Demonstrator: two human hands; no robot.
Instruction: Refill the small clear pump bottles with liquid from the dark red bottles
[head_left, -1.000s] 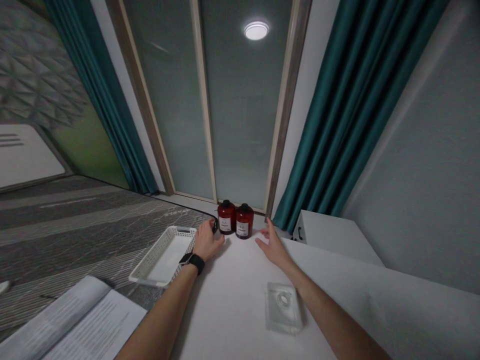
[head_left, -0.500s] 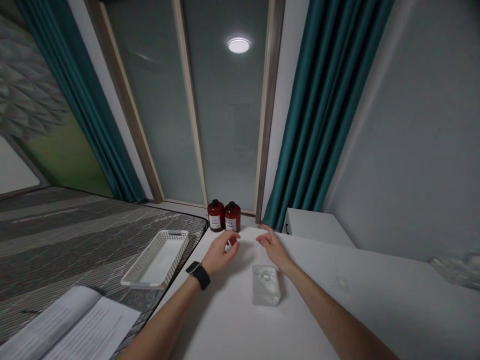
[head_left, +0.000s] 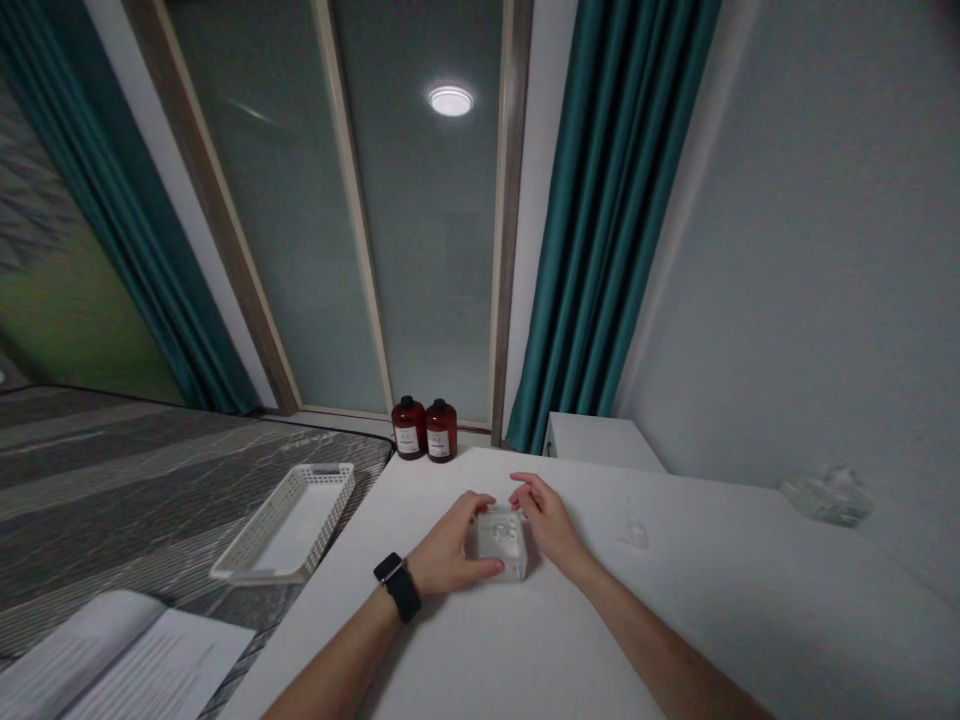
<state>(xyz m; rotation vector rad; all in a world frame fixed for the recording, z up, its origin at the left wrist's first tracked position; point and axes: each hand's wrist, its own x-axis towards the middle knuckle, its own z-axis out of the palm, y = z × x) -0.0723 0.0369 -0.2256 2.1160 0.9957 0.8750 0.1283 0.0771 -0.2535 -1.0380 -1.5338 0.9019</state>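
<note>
While our left hand (head_left: 450,548) spans one box (head_left: 504,543) on one table (head_left: 555,650), we cannot confirm its grip; our right hand (head_left: 553,520), half-curled, is just beside. We count two bottles (head_left: 408,428), one basket (head_left: 304,525), one book (head_left: 150,668).

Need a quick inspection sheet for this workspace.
Surface: white table.
Job's things: clear box on the table, between the hands.
Clutter: two dark red bottles upright at the table's far end; white basket and open book on the grey striped surface to the left; clear item to the right, too faint to identify.
Hands: left hand spans the box, thumb at its near side, firmness of grip unclear; right hand open by its far right corner, contact unclear.
Cables: nothing seen.
Surroundings: teal curtains, glass panels, white cabinet.
</note>
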